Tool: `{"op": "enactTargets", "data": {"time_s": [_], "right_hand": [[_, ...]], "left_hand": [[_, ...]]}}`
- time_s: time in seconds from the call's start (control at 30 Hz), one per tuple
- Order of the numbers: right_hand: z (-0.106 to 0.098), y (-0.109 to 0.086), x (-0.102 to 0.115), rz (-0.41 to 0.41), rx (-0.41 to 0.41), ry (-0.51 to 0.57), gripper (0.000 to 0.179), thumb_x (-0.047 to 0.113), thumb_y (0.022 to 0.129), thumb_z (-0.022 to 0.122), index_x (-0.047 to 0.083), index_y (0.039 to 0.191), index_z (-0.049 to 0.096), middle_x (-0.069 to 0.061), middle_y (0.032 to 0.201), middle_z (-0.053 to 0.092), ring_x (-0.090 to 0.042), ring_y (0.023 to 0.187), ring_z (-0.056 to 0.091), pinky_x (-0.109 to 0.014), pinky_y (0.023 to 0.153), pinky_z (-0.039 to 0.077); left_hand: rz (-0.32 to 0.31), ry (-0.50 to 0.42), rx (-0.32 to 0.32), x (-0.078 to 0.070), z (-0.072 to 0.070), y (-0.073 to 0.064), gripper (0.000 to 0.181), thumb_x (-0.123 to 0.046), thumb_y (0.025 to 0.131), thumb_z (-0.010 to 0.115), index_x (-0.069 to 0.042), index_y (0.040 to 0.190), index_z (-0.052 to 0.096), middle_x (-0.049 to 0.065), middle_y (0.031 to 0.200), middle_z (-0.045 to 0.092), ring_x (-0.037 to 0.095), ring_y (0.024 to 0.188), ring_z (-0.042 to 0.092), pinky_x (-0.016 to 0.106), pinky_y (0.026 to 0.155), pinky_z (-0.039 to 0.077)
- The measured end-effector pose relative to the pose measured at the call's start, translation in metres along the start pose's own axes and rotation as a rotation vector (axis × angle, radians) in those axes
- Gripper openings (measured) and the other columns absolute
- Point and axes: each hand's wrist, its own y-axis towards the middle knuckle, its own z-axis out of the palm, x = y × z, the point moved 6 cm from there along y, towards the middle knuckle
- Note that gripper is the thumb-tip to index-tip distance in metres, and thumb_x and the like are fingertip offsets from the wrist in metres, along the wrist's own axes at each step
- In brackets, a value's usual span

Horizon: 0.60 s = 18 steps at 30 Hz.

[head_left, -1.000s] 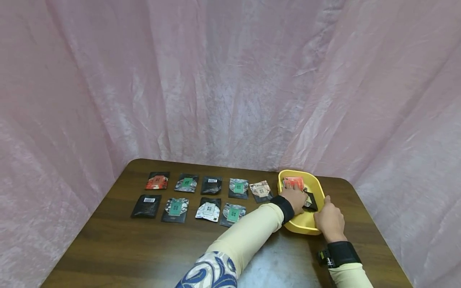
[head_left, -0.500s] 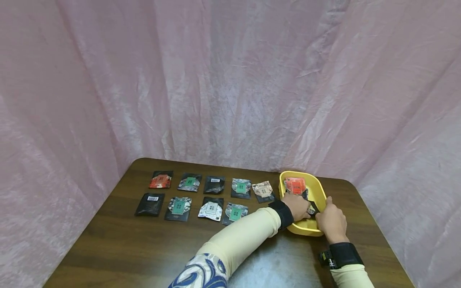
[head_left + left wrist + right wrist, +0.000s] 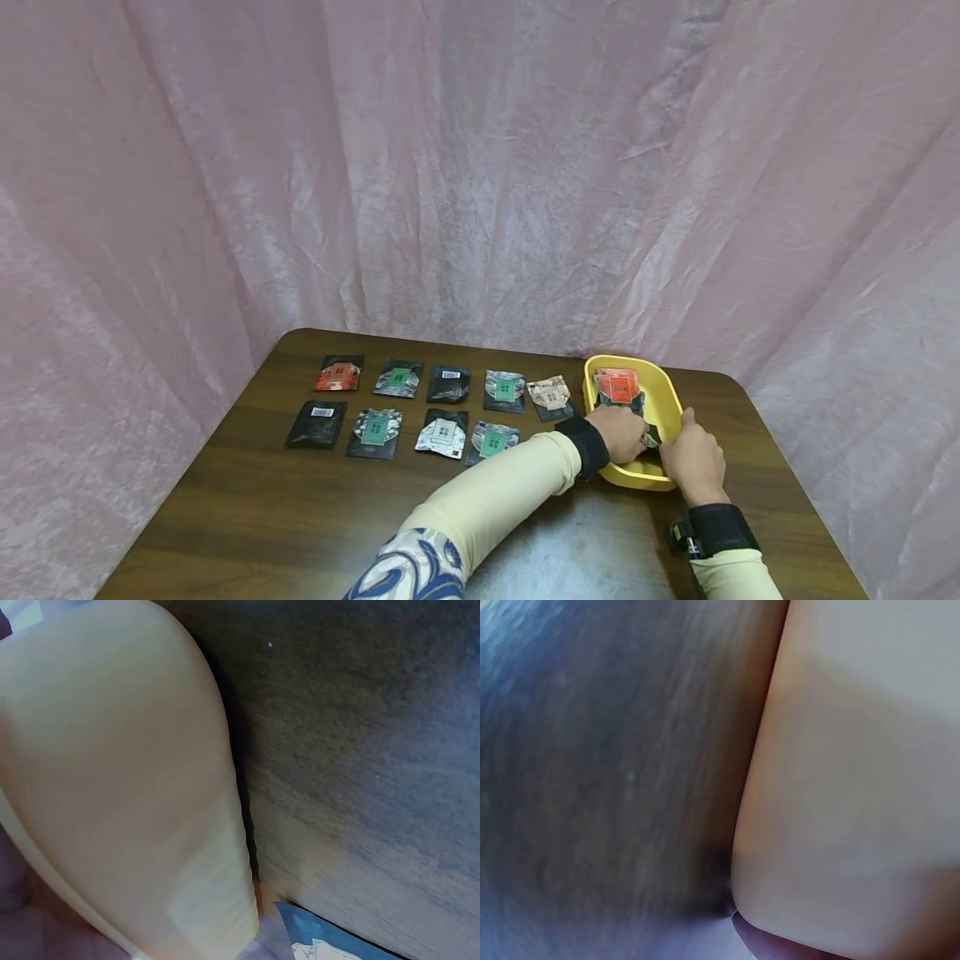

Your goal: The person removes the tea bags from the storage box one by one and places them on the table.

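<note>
In the head view, a yellow plastic basket (image 3: 637, 479) stands at the right of the table. My left hand (image 3: 618, 432) reaches into it, pinching a black sachet (image 3: 652, 436) with a pale label; its fingertips are mostly hidden. Another sachet (image 3: 618, 386), with a red-orange label, lies at the basket's far end. My right hand (image 3: 693, 462) grips the basket's right rim, index finger pointing along it. The basket's outer wall (image 3: 120, 787) fills much of the left wrist view. A smooth pale surface takes up the right half of the right wrist view.
Left of the basket, several sachets lie flat in two rows, among them a beige one (image 3: 551, 397), a white one (image 3: 442, 432) and a plain black one (image 3: 317, 424) with a barcode. The wooden table (image 3: 300, 517) ends at a pink curtain (image 3: 450, 183) behind.
My left hand has moved from the red-orange sachet toward the near part of the basket and onto the black sachet. My right hand stays at the rim. The head view has shifted slightly.
</note>
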Motion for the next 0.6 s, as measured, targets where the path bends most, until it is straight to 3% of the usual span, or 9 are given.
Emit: {"op": "enactTargets", "data": {"time_s": [0.23,0.43,0.6], "right_hand": [[0.001,-0.001,0.004,-0.002,0.0,0.003,0.079,0.013,0.09,0.059,-0.009,0.159,0.03,-0.043,0.122,0.064,-0.061,0.097,0.067,-0.066,0.078,0.053],[0.001,0.001,0.003,0.01,0.022,-0.001,0.083,0.014,0.09,0.06,-0.011,0.161,0.026,-0.044,0.123,0.063,-0.06,0.098,0.067,-0.064,0.079,0.053],[0.001,0.002,-0.001,0.028,0.04,-0.009,0.086,0.015,0.09,0.059,-0.01,0.163,0.022,-0.046,0.13,0.06,-0.062,0.103,0.066,-0.064,0.08,0.053]], "left_hand": [[0.071,0.081,-0.082,0.001,-0.01,-0.01,0.012,-0.036,0.105,0.065,-0.034,0.108,0.077,-0.016,0.105,0.079,0.002,0.094,0.075,0.027,0.079,0.062],[0.115,0.151,-0.142,0.002,-0.023,-0.022,0.021,-0.032,0.11,0.058,-0.038,0.118,0.077,-0.018,0.111,0.078,-0.001,0.101,0.073,0.025,0.081,0.062],[0.142,0.219,-0.203,0.006,-0.038,-0.038,0.022,-0.028,0.111,0.055,-0.035,0.121,0.074,-0.016,0.109,0.077,0.001,0.095,0.074,0.023,0.077,0.061]]}}
